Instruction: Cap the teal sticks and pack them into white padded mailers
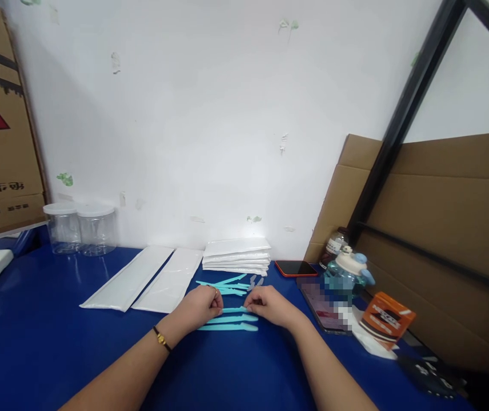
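Observation:
A slim turquoise eyebrow razor (pixel 233 310) lies crosswise between my hands, low over the blue table. My left hand (pixel 201 303) is closed on its left end. At its right end, the fingertips of my right hand (pixel 268 305) are pinched together on the razor. Two more turquoise razors, a middle one (pixel 236 319) and a nearer one (pixel 229 327), lie side by side just below it, roughly parallel. Beyond my fingers is a loose pile of turquoise razors (pixel 227 283). Small greyish pieces (pixel 253 282) sit at the right of that pile, too small to make out.
Behind the pile stands a stack of white packets (pixel 236 248); two long white packets (pixel 128 279) lie to its left. Clear jars (pixel 96 231) stand back left. At right are a red-edged phone (pixel 296 268), another phone (pixel 324 308), a teal bottle (pixel 345 274) and an orange box (pixel 387 321).

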A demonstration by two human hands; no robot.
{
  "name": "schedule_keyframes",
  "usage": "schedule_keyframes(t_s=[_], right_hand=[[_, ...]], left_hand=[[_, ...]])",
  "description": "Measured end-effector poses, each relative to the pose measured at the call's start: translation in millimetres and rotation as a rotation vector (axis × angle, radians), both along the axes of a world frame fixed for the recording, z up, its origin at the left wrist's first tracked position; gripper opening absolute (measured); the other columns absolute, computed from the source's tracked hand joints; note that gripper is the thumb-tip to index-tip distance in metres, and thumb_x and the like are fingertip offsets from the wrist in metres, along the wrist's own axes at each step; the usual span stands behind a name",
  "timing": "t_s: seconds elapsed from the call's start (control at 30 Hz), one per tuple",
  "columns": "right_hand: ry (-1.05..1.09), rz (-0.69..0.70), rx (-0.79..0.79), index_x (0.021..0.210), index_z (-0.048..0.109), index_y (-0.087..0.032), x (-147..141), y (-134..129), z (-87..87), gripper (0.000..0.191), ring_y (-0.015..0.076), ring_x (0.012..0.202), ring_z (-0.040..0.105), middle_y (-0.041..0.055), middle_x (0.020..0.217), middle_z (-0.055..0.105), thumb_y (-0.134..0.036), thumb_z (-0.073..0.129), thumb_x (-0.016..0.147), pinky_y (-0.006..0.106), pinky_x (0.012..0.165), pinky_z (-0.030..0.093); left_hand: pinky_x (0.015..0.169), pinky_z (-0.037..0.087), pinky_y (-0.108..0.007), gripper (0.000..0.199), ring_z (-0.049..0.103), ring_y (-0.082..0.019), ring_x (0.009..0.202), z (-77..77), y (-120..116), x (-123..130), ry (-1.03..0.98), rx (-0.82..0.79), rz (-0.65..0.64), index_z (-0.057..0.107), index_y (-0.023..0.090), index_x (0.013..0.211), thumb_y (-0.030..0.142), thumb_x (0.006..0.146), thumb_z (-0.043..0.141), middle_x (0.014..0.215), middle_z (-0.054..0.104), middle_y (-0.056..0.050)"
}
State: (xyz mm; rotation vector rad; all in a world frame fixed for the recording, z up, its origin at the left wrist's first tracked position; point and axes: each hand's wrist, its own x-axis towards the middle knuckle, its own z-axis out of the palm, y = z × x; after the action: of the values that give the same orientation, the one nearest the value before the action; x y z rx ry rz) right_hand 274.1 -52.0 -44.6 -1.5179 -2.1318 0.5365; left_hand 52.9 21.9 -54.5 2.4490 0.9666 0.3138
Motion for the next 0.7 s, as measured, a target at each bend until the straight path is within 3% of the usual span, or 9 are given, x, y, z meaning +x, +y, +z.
schedule_keyframes(t_s=[0.07, 0.13, 0.27, 0.33, 0.43, 0.7], right_hand=[[0.009, 0.013, -0.034, 0.082, 0.07, -0.019, 0, -1, 1.5, 0.016, 0.0132, 0.069, 0.059, 0.0018, 0.079, 0.067, -0.017, 0.056, 0.076, 0.02, 0.061, 0.042], [0.02, 0.005, -0.025, 0.082, 0.071, -0.019, 5, -1, 3.9, 0.016, 0.0139, 0.071, 0.06, 0.002, 0.08, 0.068, -0.018, 0.056, 0.076, 0.021, 0.063, 0.043], [-0.011, -0.22, 0.133, 0.078, 0.069, -0.017, 29, 2, 7.1, 0.018, 0.015, 0.072, 0.058, 0.0039, 0.08, 0.066, -0.018, 0.051, 0.077, 0.023, 0.065, 0.042], [-0.053, -0.315, 0.139, 0.074, 0.067, -0.016, 41, 4, 5.7, 0.016, 0.0146, 0.068, 0.056, 0.0034, 0.074, 0.064, -0.016, 0.051, 0.075, 0.023, 0.062, 0.04], [-0.062, -0.338, 0.089, 0.074, 0.066, -0.016, 50, 6, 0.4, 0.012, 0.0137, 0.064, 0.055, 0.0023, 0.07, 0.063, -0.016, 0.055, 0.071, 0.022, 0.059, 0.039], [-0.113, -0.338, 0.114, 0.072, 0.066, -0.017, 35, 15, -10.6, 0.007, 0.0127, 0.069, 0.052, 0.0018, 0.078, 0.056, -0.022, 0.063, 0.069, 0.022, 0.063, 0.039]], left_hand=[[0.055, 0.038, -0.022, 0.017, 0.057, -0.014, 0.064, 0.7, 1, -2, -0.005, -0.032, -0.006, 0.063, 0.02, 0.077, 0.034, 0.072, 0.055, 0.072, 0.064, 0.0], [0.06, 0.04, -0.023, 0.024, 0.057, -0.015, 0.072, 2.8, 3, -5, -0.041, 0.038, 0.048, 0.063, 0.02, 0.083, 0.041, 0.073, 0.055, 0.08, 0.063, -0.001], [0.071, 0.04, -0.025, 0.018, 0.056, -0.017, 0.082, 5.7, 10, -10, -0.049, 0.251, 0.162, 0.062, 0.021, 0.086, 0.031, 0.078, 0.051, 0.09, 0.061, -0.004], [0.067, 0.039, -0.025, 0.014, 0.056, -0.016, 0.078, 4.9, 13, -10, -0.007, 0.245, 0.165, 0.062, 0.021, 0.081, 0.026, 0.078, 0.05, 0.086, 0.061, -0.003], [0.063, 0.038, -0.024, 0.011, 0.055, -0.015, 0.073, 3.2, 15, -10, 0.002, 0.224, 0.177, 0.061, 0.02, 0.076, 0.024, 0.076, 0.05, 0.079, 0.061, -0.002], [0.058, 0.035, -0.023, 0.009, 0.053, -0.014, 0.068, 10.4, 4, -9, 0.02, 0.142, 0.093, 0.061, 0.02, 0.07, 0.024, 0.072, 0.052, 0.075, 0.061, 0.0]])
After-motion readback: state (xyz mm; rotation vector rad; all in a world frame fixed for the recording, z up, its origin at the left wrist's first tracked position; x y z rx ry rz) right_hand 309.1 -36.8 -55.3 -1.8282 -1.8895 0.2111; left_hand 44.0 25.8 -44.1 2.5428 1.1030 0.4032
